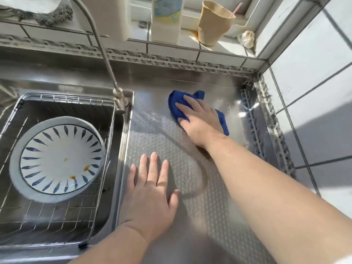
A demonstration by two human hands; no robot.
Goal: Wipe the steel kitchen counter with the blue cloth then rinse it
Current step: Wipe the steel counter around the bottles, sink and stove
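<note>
Right hand (200, 121) presses flat on the blue cloth (178, 103), bunched at the far middle of the steel desk (209, 216); left hand (150, 189) lies spread and empty near the sink (125, 130). Risk: the wad slipping out sideways, or wet steel skidding that bracing palm. Carton (166, 18) print is unreadable.

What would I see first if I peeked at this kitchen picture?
The bright blue cloth jumps out first, pressed flat under the right hand toward the back of the shiny steel counter. Next comes the white plate with blue stripes and orange smears, lying in the wire basket in the sink on the left.
</note>
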